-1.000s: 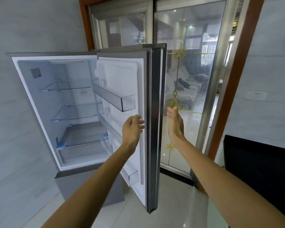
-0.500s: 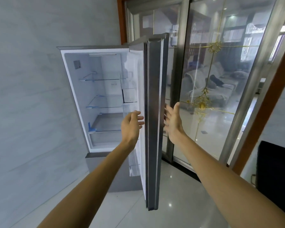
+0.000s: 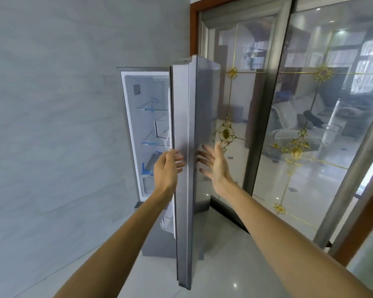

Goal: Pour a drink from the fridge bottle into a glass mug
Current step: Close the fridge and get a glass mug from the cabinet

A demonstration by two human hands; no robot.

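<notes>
A tall silver fridge (image 3: 146, 130) stands against the grey wall with its upper door (image 3: 184, 147) swung out edge-on toward me. Its glass shelves look bare; no bottle and no mug is in view. My left hand (image 3: 167, 168) is at the door's inner edge, fingers loosely curled over the edge. My right hand (image 3: 215, 164) is spread flat with fingertips against the door's outer silver face.
A glass sliding door (image 3: 289, 125) with gold ornaments and a brown wooden frame (image 3: 194, 29) is right of the fridge. The grey tiled wall (image 3: 52, 125) fills the left. A glossy white tile floor (image 3: 213, 254) lies below.
The door has swung further toward shut, hiding most of the fridge's inside. Both hands stayed at the door's edge, and my view has shifted so the fridge sits further right.
</notes>
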